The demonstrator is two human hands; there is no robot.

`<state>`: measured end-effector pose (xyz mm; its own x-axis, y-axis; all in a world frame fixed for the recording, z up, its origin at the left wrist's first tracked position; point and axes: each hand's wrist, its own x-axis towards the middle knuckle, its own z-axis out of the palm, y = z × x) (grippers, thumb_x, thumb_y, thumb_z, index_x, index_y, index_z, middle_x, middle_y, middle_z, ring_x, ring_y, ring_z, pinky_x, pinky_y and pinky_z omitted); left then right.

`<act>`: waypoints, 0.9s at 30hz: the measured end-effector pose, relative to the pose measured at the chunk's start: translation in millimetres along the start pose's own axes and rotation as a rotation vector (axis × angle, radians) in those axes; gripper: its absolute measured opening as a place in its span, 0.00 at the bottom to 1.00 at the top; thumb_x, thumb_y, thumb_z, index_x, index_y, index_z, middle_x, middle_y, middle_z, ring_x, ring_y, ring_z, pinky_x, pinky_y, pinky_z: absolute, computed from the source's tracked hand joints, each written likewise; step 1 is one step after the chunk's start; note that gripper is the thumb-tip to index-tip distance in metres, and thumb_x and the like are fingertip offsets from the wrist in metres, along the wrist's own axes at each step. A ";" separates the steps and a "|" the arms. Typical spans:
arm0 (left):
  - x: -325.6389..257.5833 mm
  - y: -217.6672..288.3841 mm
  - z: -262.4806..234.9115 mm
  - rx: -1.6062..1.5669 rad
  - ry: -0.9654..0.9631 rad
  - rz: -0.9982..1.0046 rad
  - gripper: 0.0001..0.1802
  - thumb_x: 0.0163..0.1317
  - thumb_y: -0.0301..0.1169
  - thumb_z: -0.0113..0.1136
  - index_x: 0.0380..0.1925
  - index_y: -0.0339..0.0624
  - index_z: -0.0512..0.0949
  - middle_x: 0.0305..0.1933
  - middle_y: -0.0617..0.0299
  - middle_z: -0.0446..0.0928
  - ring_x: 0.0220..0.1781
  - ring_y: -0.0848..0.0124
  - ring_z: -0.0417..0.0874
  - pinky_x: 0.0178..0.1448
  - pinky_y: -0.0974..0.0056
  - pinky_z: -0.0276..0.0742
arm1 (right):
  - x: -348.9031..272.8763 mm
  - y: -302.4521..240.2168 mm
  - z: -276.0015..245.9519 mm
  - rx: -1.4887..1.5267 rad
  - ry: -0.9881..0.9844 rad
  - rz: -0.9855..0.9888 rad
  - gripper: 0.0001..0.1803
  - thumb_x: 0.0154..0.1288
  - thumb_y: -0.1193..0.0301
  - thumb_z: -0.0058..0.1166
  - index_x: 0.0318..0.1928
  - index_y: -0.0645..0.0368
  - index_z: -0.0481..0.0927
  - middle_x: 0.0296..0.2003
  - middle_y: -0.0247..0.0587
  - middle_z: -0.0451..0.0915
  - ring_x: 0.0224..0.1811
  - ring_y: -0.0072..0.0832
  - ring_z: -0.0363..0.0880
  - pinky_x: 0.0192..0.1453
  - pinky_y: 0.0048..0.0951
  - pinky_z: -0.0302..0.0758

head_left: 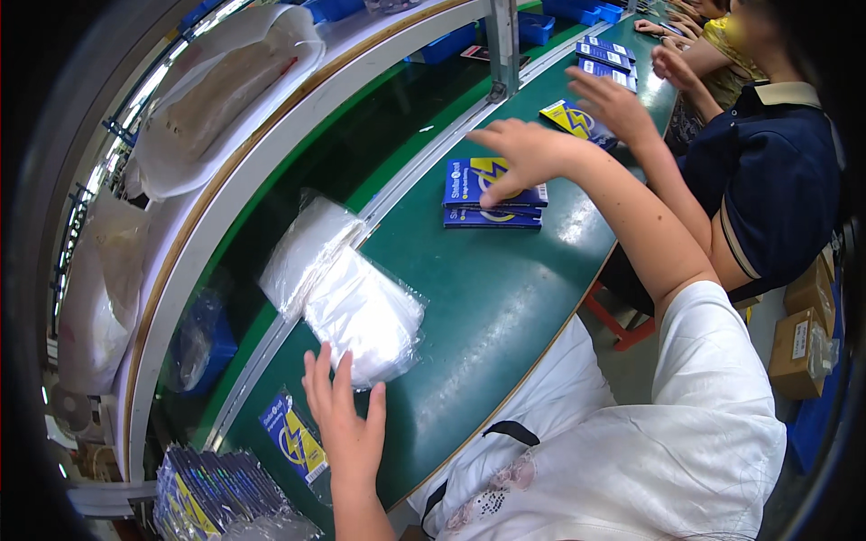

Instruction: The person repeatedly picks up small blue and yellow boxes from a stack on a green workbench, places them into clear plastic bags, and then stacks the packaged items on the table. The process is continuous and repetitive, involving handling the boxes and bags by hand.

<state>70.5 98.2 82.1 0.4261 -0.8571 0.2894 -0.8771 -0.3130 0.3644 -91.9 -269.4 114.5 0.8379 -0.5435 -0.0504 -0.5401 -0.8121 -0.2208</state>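
Observation:
My left hand (347,424) is raised with its fingers spread and nothing in it. It is close to the near end of a pile of clear plastic bags (361,316). Beside its wrist, a flat blue and yellow package (295,437) in a clear bag lies on the green table. My right hand (528,158) reaches over a small stack of blue and yellow packages (492,218). Its fingers are stretched out and the thumb points down over the top package. Whether the thumb touches that package I cannot tell.
Many bagged packages (212,496) stand in a row at the lower left. A co-worker's hand (618,104) hovers near another package (577,119) at the right. More packages (606,61) lie farther off. A metal post (502,50) and a curved shelf (212,167) border the table.

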 end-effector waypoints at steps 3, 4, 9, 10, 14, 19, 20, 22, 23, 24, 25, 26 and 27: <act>11.2 -2.6 4.3 0.070 -0.042 0.093 0.25 0.53 0.26 0.64 0.54 0.41 0.73 0.63 0.55 0.69 0.68 0.50 0.64 0.72 0.47 0.54 | 5.9 -16.8 18.3 -0.005 -0.173 -0.032 0.65 0.36 0.48 0.72 0.72 0.53 0.48 0.57 0.58 0.66 0.60 0.50 0.67 0.64 0.41 0.66; 12.5 -5.6 5.3 0.051 -0.079 0.094 0.23 0.54 0.26 0.63 0.52 0.42 0.74 0.61 0.55 0.70 0.68 0.51 0.64 0.71 0.46 0.54 | 1.0 -22.8 26.0 -0.096 -0.119 -0.008 0.65 0.35 0.49 0.72 0.72 0.54 0.49 0.55 0.58 0.68 0.58 0.51 0.69 0.63 0.40 0.67; 16.1 -6.5 -3.2 -0.002 -0.174 0.126 0.17 0.55 0.27 0.62 0.46 0.43 0.78 0.54 0.57 0.75 0.62 0.56 0.70 0.69 0.47 0.57 | -44.2 -73.0 35.7 0.125 -0.066 0.204 0.59 0.40 0.55 0.70 0.70 0.61 0.51 0.51 0.59 0.69 0.56 0.50 0.70 0.58 0.38 0.70; 15.9 -6.5 -6.3 -0.004 -0.193 0.134 0.17 0.55 0.27 0.62 0.47 0.43 0.78 0.55 0.57 0.75 0.62 0.56 0.70 0.69 0.47 0.57 | -48.5 -81.0 38.9 0.172 -0.031 0.226 0.57 0.42 0.56 0.69 0.69 0.62 0.52 0.51 0.59 0.69 0.55 0.50 0.70 0.58 0.38 0.70; 21.1 -3.8 -9.3 0.054 -0.157 0.227 0.15 0.52 0.24 0.61 0.42 0.42 0.79 0.46 0.57 0.77 0.53 0.57 0.75 0.62 0.51 0.63 | -71.3 -87.5 69.3 0.205 0.433 0.107 0.49 0.49 0.61 0.66 0.68 0.64 0.54 0.51 0.58 0.69 0.55 0.51 0.70 0.59 0.43 0.68; 18.9 -15.3 -1.5 0.007 -0.037 0.157 0.11 0.51 0.19 0.59 0.36 0.39 0.81 0.33 0.56 0.76 0.40 0.57 0.77 0.48 0.55 0.71 | -87.8 -118.8 83.7 1.011 0.733 -0.041 0.48 0.48 0.72 0.69 0.68 0.62 0.54 0.55 0.48 0.67 0.59 0.40 0.67 0.67 0.33 0.59; 20.8 -14.1 3.3 -0.022 0.014 0.176 0.11 0.50 0.18 0.59 0.36 0.38 0.80 0.32 0.54 0.75 0.39 0.56 0.77 0.44 0.56 0.73 | -89.6 -132.0 83.3 1.283 0.714 -0.072 0.40 0.58 0.63 0.63 0.66 0.61 0.58 0.49 0.43 0.71 0.49 0.32 0.74 0.55 0.28 0.71; 19.3 -12.6 1.7 -0.101 0.056 0.153 0.14 0.51 0.17 0.58 0.39 0.37 0.79 0.36 0.52 0.73 0.41 0.54 0.75 0.45 0.56 0.73 | -100.8 -111.9 82.6 1.918 0.108 -0.053 0.33 0.68 0.51 0.48 0.63 0.62 0.63 0.40 0.38 0.73 0.33 0.21 0.74 0.33 0.20 0.74; 18.4 -13.1 5.2 -0.129 0.094 0.145 0.15 0.52 0.17 0.57 0.42 0.37 0.79 0.38 0.51 0.72 0.42 0.54 0.74 0.47 0.56 0.72 | -98.8 -121.6 82.2 2.025 0.014 -0.036 0.34 0.70 0.47 0.41 0.62 0.64 0.64 0.36 0.36 0.72 0.29 0.18 0.71 0.26 0.18 0.69; 17.0 -11.3 5.8 -0.171 0.122 0.126 0.16 0.54 0.17 0.57 0.44 0.36 0.78 0.38 0.51 0.71 0.43 0.54 0.74 0.48 0.57 0.71 | -97.0 -131.3 82.7 2.124 -0.087 -0.016 0.37 0.71 0.43 0.34 0.61 0.65 0.66 0.32 0.34 0.72 0.24 0.15 0.68 0.20 0.16 0.65; 15.5 -11.4 8.0 -0.194 0.158 0.112 0.17 0.54 0.16 0.56 0.46 0.35 0.76 0.40 0.50 0.70 0.44 0.54 0.73 0.49 0.57 0.71 | -96.6 -137.5 84.2 2.150 -0.108 -0.001 0.40 0.72 0.43 0.32 0.64 0.71 0.60 0.35 0.38 0.71 0.26 0.21 0.70 0.22 0.21 0.69; 12.9 -12.9 9.9 -0.225 0.207 0.108 0.19 0.54 0.16 0.56 0.47 0.34 0.75 0.41 0.49 0.70 0.44 0.54 0.73 0.50 0.57 0.70 | -98.7 -148.2 82.1 2.140 -0.117 0.058 0.34 0.71 0.50 0.40 0.62 0.70 0.62 0.33 0.37 0.71 0.27 0.21 0.72 0.23 0.22 0.72; 10.3 -13.9 11.5 -0.235 0.186 0.075 0.19 0.53 0.15 0.56 0.47 0.34 0.75 0.42 0.49 0.70 0.47 0.54 0.73 0.51 0.58 0.71 | -96.4 -153.1 78.8 2.033 -0.176 0.008 0.31 0.69 0.56 0.46 0.61 0.70 0.63 0.35 0.38 0.73 0.29 0.22 0.75 0.27 0.22 0.75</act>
<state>84.6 89.0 69.8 0.4141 -0.7782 0.4723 -0.8417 -0.1298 0.5241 -83.7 -75.9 76.4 0.9007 -0.4218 -0.1037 0.2014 0.6171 -0.7607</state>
